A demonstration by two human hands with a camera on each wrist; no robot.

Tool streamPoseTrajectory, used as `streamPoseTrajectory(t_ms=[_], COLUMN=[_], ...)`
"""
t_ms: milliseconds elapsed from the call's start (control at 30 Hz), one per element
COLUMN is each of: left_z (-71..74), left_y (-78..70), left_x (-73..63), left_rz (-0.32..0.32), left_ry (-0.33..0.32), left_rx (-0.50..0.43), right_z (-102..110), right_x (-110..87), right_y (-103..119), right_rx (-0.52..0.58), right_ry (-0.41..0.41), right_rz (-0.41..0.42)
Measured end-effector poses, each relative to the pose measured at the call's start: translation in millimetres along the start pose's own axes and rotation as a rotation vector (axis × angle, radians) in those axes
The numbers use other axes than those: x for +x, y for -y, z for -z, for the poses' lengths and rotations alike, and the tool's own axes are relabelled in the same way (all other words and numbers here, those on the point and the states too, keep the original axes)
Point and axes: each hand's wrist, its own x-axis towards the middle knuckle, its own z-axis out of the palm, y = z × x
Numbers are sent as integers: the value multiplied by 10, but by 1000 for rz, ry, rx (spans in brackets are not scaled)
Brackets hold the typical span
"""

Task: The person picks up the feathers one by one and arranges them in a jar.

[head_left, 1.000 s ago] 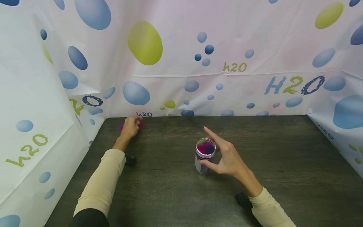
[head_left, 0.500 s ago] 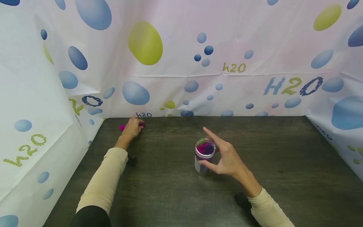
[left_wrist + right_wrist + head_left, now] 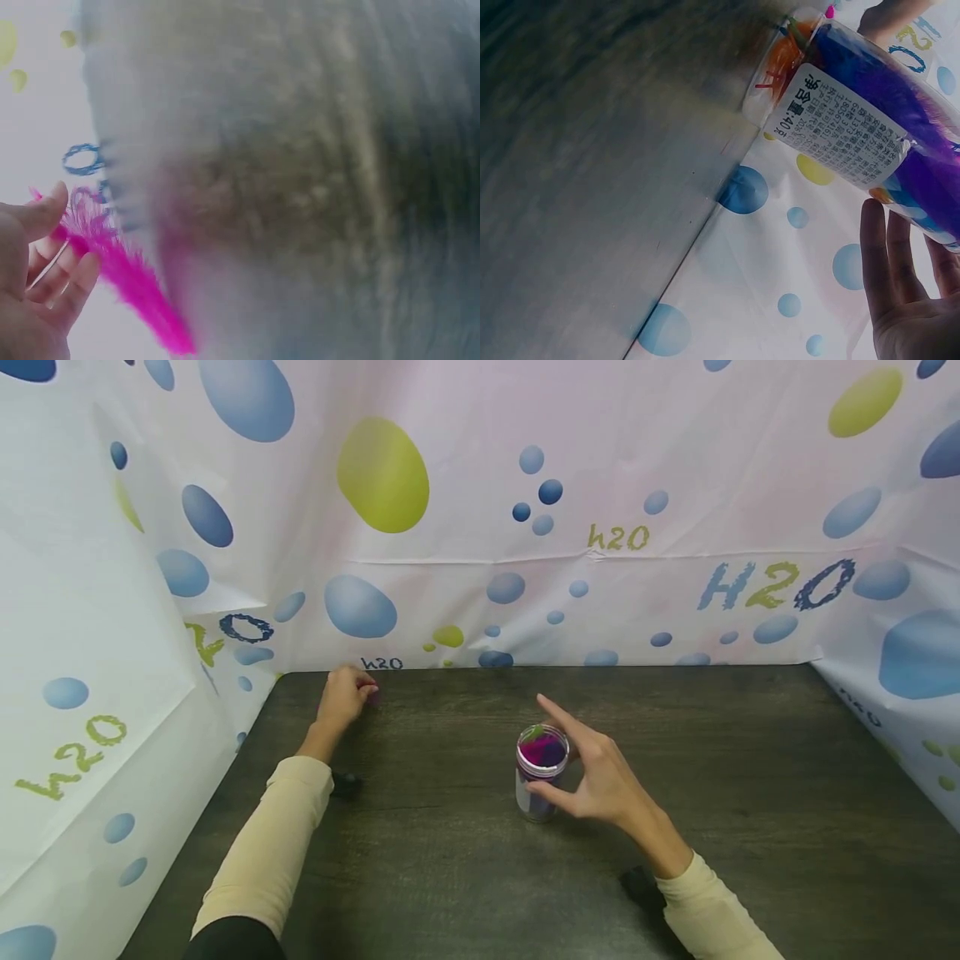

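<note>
At the far left of the table, my left hand [image 3: 342, 700] pinches a bright pink feather [image 3: 139, 289] near its pale quill. In the left wrist view its fluffy end points down and right, and the thumb and fingers meet around the quill end. Most of the feather is hidden behind the hand in the head view. A clear jar [image 3: 540, 777] with purple, pink and green feathers inside stands upright mid-table, lidless. Around its right side spreads my right hand [image 3: 600, 777], thumb in front by the rim, index finger extended, other fingertips against or close to the jar wall.
The dark wooden table [image 3: 450, 860] meets a white curtain [image 3: 465, 485] printed with blue and green spots along its back and sides. A printed label [image 3: 840, 124] covers part of the jar's side.
My left hand has shifted slightly, and the pink that showed to its left in the head view is now out of sight. The jar and my right hand have stayed put.
</note>
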Motion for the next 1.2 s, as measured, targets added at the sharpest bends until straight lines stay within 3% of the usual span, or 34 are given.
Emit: streamPoseTrajectory(t_ms=[267,433,533,800,1200], left_z=[183,271,318,429,535], left_y=[-48,-141,-216,-508,-1104], left_x=[-45,-64,-86,-173,-376], left_rz=[-29,11,-18,-72,-35], left_ry=[-191,-256,-281,-297,-248], left_rx=[-183,-266,-299,-453,-880], right_z=[1,7,10,2,-7], right_x=[-4,-16,-21,-18,-2], right_y=[11,17,22,26,21], right_rx=[-12,-14,-19,-19,-19], right_ry=[2,0,-2,-4,-7], right_rz=[-12,-20,-19,-12,1])
